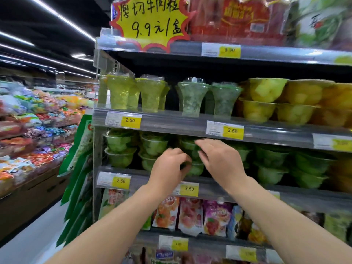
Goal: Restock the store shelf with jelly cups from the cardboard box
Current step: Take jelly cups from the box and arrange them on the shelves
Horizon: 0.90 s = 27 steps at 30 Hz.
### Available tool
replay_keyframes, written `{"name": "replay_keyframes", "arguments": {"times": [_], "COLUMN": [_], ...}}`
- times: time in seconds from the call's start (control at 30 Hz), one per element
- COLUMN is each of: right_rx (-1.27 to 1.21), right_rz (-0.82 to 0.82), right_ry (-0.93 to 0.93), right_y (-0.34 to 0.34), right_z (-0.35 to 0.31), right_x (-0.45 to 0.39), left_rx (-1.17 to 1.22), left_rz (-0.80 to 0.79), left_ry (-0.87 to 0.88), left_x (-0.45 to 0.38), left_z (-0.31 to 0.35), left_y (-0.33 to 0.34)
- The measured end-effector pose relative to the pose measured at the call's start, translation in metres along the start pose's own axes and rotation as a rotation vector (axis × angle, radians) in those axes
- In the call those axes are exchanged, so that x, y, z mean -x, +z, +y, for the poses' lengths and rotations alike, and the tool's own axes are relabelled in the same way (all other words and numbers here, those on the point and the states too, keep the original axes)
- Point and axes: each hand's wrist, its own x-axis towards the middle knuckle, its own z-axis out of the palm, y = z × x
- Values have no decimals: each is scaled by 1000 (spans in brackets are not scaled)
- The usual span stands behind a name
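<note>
Jelly cups [192,149], green and bowl-shaped, are sitting stacked two and three high on the store shelf [144,177] just below the middle one, in a row running from the left end post toward the right. Both hands are reaching into this row at the third stack from the left. The left hand [169,164] is curling its fingers around the lower green cup of that stack, at its left side. The right hand [219,159] is lying over the stack's right side with fingers bent against the cups; whether it is truly gripping one is hard to tell through the blur. One shelf up, tall green flared cups [152,94] are standing beside yellow fruit bowls [266,100]. Yellow price tags [130,120] reading 2.50 are lining the shelf rails. Below the hands, fruit-printed pouches [190,214] are standing in a row. A yellow starburst sign [150,21] with handwriting is hanging at the top.
</note>
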Motion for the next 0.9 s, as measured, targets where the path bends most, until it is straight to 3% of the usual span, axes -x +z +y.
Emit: {"name": "replay_keyframes", "arguments": {"times": [0.37,0.67,0.9], "right_rx": [-47,-87,-143], "right_rz": [100,3,1], "right_ry": [-107,-29,22], "right_y": [11,5,-41], "right_z": [18,8,17], "right_x": [0,-4,22], "left_rx": [-117,-91,51], "left_rz": [44,39,70], "left_ry": [25,49,3], "left_x": [4,4,4], "left_z": [-3,-8,1], "left_y": [1,-5,-23]}}
